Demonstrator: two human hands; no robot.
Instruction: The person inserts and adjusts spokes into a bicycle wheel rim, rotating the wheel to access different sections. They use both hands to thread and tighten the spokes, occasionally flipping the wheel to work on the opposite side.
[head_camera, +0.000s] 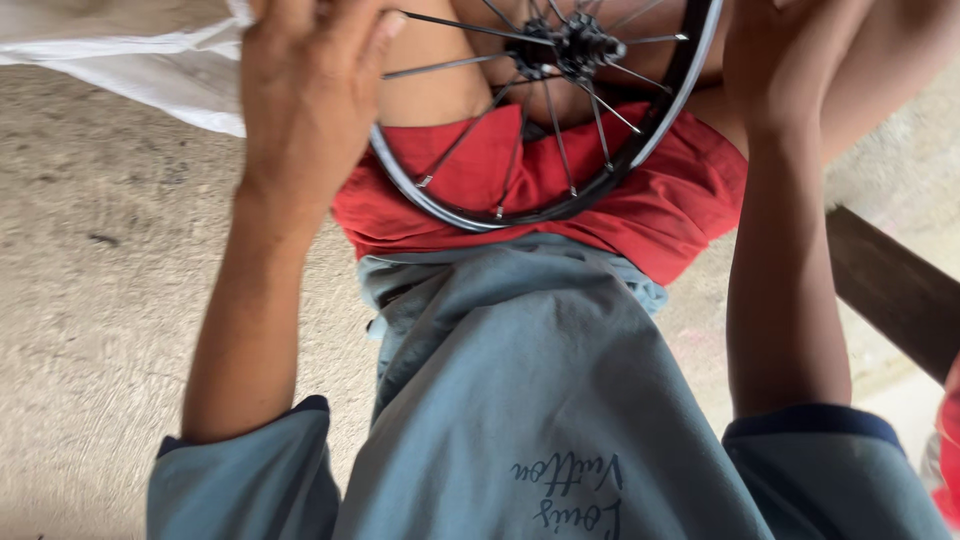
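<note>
Here, a black spoked metal wheel rim (545, 190) is gripped by both hands (310, 80) (775, 60) over red shorts (660, 200), a white plastic sheet (150, 60) lying beside on the concrete floor (90, 300).

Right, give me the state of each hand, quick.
Left hand: closed over the rim of the spoked wheel.
Right hand: on the wheel's other side; grip cannot be told, fingers out of frame.

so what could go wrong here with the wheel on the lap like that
1. The wheel rests on the lap over the red shorts, with the left hand and right hand at its sides; it could slip off onto the concrete floor.
2. Fingers sit close to the thin spokes, so they might get pinched if the wheel turns.
3. The hub looks dark, possibly greasy, and may stain the shorts.
</note>
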